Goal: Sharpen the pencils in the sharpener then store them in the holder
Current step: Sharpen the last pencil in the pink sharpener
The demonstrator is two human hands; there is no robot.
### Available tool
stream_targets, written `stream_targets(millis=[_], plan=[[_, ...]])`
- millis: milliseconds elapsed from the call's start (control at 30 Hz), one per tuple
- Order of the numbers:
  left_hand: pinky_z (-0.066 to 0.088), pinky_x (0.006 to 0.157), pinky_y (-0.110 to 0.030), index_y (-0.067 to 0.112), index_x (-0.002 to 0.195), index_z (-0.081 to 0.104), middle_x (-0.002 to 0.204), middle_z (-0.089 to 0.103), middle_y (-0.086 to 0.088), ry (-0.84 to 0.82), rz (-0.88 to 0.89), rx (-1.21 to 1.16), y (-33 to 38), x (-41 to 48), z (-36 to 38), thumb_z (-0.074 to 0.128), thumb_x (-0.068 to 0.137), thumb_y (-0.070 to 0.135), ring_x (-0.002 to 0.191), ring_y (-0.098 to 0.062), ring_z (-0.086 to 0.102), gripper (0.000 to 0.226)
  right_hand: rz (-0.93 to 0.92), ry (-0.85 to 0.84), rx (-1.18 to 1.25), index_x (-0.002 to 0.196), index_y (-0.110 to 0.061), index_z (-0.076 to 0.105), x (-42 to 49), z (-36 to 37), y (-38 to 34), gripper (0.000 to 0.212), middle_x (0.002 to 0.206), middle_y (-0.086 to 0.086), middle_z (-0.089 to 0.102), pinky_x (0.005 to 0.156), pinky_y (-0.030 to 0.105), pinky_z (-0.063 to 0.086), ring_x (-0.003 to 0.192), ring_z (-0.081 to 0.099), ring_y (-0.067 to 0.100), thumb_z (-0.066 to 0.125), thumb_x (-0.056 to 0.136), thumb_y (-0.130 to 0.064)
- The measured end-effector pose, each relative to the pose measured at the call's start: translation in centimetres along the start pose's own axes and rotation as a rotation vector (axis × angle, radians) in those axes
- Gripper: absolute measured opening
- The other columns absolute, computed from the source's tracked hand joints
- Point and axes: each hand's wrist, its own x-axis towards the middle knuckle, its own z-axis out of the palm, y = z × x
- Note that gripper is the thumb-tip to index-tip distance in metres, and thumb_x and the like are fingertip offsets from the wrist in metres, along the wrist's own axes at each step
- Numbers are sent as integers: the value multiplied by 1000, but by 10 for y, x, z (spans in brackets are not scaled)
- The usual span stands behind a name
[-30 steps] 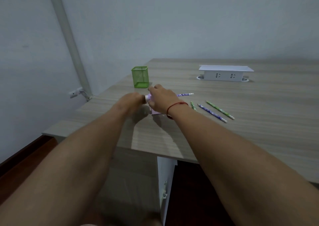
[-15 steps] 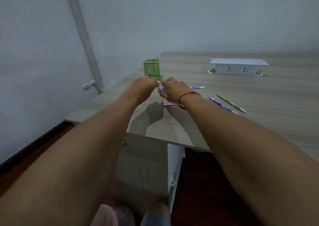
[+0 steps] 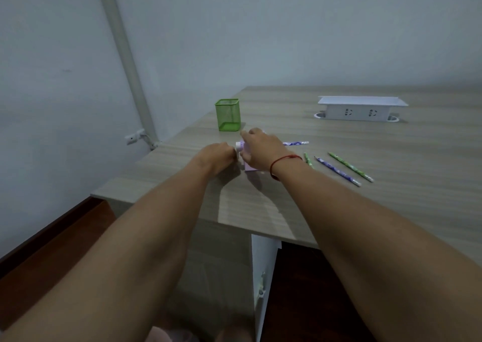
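A small lilac pencil sharpener (image 3: 247,167) stands on the wooden desk (image 3: 391,211), mostly hidden under my right hand (image 3: 260,151), which lies over its top and holds it. My left hand (image 3: 217,156) is closed on the white crank at its left side. A purple patterned pencil (image 3: 296,143) sticks out of the sharpener to the right. Three more pencils lie right of my wrist: a green one partly hidden (image 3: 308,159), a purple one (image 3: 337,171) and a green one (image 3: 350,167). The green mesh holder (image 3: 227,115) stands just behind my hands.
A white socket box (image 3: 360,108) sits at the back right of the desk. The desk's left corner and front edge are close to my hands. A wall pipe (image 3: 125,54) and a wall outlet (image 3: 134,137) are to the left.
My left hand has gone round at the crank, up at half a second ago and low again now. My right hand has stayed on the sharpener. The camera has shifted.
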Motion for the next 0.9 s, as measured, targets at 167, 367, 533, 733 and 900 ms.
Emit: stream_targets(millis=[167,367,533,733,900], plan=[[50,77,-41,10,107,65,106,65,-20,185,100,140,-16,26,-27,48,93,11,98,-38,63,22,21,5,-16,133,-15,47,-1,-3,3,40,134,12,48,93,43,45,119,53,35,46,97,-33],[52,63,-46,4,101,65,89,68,-27,455,261,14,-13,-14,-28,54,90,6,77,-44,66,15,39,-61,-56,127,-15,52,2,-19,-3,38,131,15,50,92,41,45,114,56,35,50,96,-36],[48,63,-42,-2,99,65,87,68,-29,368,261,-90,-2,-40,-26,53,94,10,74,-42,66,18,24,-104,-46,126,-12,52,1,-19,-3,37,130,16,50,91,40,45,112,56,34,46,97,-36],[44,88,-40,4,110,65,113,65,-20,14,67,31,6,-26,4,40,100,22,104,-35,60,33,-26,-45,-43,131,-12,48,0,-11,-2,40,133,15,50,93,42,46,113,56,33,47,98,-33],[45,84,-38,10,112,66,112,65,-18,-19,-5,-11,-1,1,3,39,100,27,103,-33,60,34,16,-82,1,137,-14,43,5,-7,3,47,140,14,44,96,45,45,121,52,36,44,98,-39]])
